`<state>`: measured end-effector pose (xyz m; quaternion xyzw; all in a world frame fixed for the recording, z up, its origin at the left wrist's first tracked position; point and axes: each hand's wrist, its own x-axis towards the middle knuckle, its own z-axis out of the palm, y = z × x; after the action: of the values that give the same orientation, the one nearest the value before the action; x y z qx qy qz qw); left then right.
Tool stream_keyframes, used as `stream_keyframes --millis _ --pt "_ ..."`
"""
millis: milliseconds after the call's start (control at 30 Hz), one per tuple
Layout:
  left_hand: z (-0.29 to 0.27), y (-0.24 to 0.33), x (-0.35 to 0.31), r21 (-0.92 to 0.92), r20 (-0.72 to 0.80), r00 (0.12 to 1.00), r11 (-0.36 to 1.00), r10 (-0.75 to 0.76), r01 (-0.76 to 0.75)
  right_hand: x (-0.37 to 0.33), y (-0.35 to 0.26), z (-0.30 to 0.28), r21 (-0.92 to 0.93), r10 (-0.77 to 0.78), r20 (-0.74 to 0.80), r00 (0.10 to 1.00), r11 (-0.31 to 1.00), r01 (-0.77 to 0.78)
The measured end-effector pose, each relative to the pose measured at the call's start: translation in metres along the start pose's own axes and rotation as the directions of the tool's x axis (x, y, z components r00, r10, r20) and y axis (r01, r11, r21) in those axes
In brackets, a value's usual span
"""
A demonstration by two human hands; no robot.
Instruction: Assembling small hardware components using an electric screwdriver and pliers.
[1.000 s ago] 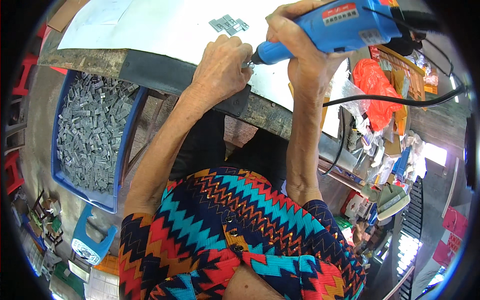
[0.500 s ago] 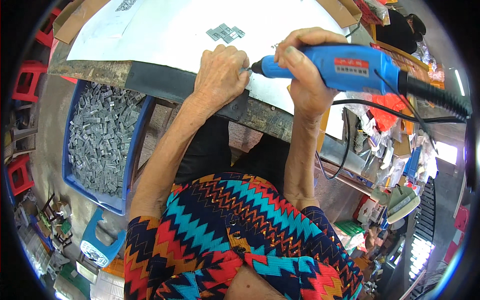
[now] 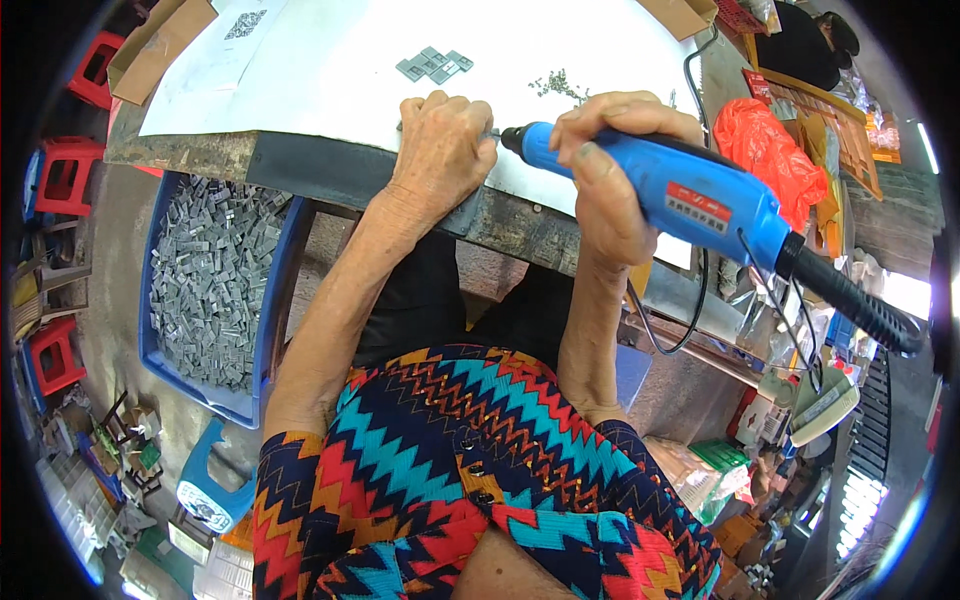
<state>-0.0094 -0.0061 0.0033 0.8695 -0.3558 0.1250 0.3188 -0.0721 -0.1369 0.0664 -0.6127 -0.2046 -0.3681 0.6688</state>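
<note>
My right hand (image 3: pixel 612 170) is wrapped round a blue electric screwdriver (image 3: pixel 690 190) with a black cable at its rear. The driver points left, its tip meeting the fingers of my left hand (image 3: pixel 443 140) at the near edge of the worktable (image 3: pixel 330 70). Those left fingers are curled closed; whatever they hold is mostly hidden behind them. Just beyond that hand, a small cluster of flat grey rectangular pieces (image 3: pixel 434 65) lies on the white sheet. A scatter of tiny screws (image 3: pixel 558 85) lies to the right of the pieces.
Left of my knees stands a blue bin (image 3: pixel 207 405) heaped with grey pieces (image 3: pixel 215 290). Cardboard (image 3: pixel 165 50) lines the table's far left corner. At right are a red plastic bag (image 3: pixel 770 160) and a black cord (image 3: pixel 690 330). Red stools (image 3: pixel 70 175) stand at far left.
The screwdriver has tilted, its rear end swinging down, and my right hand has shifted slightly down with it. The tiny screws show more fully. My left hand stays at the table edge.
</note>
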Motion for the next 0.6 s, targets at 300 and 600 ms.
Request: stream_keyframes --millis 300,600 --pt "-0.002 0.000 0.000 -0.200 0.002 0.992 0.972 -0.129 0.127 0.002 -0.033 -0.026 0.172 -0.043 0.000 0.999 0.984 0.043" --pt "-0.026 0.028 0.004 -0.659 0.183 0.922 0.654 -0.340 0.372 -0.014 -0.056 -0.045 0.294 0.060 -0.121 0.991 0.955 -0.022"
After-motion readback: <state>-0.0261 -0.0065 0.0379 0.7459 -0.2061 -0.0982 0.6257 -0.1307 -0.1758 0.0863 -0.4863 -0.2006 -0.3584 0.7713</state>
